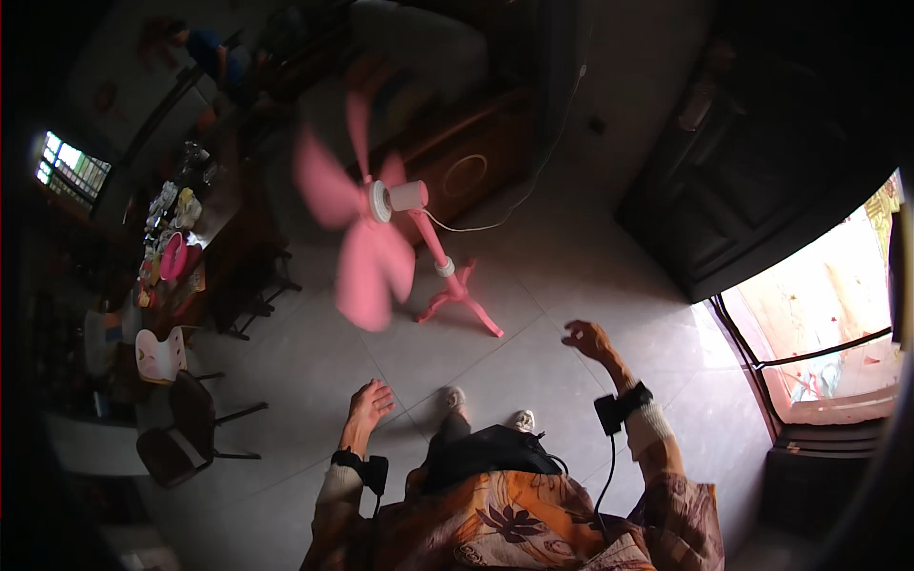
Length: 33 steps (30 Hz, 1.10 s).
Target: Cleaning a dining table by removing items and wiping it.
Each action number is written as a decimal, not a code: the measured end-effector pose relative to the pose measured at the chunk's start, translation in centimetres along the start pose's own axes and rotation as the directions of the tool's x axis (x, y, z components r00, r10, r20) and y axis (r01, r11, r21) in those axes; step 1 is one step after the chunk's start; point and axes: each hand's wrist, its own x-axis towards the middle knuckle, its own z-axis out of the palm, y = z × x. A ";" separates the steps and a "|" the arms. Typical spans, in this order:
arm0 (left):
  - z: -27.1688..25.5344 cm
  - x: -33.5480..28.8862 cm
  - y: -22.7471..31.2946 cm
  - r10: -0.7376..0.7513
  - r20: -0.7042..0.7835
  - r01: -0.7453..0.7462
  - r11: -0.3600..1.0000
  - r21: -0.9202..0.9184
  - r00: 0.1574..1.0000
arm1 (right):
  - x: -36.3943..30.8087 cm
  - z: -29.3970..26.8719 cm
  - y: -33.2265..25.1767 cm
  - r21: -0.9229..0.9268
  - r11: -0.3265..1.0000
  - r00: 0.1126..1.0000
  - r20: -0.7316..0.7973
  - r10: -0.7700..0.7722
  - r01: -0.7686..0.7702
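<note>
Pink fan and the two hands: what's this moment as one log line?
left hand: empty | right hand: empty, loosely curled | pink fan: untouched, blades blurred

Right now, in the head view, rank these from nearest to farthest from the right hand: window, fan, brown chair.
1. Fan, ahead, left of the right hand.
2. Brown chair, well to the left.
3. Window, far upper left.
</note>
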 end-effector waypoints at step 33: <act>40.3 9.2 -9.4 -0.484 0.474 0.015 0.712 0.702 0.735 | -26.3 -19.5 10.3 0.332 0.922 0.833 -0.439 0.336 -0.197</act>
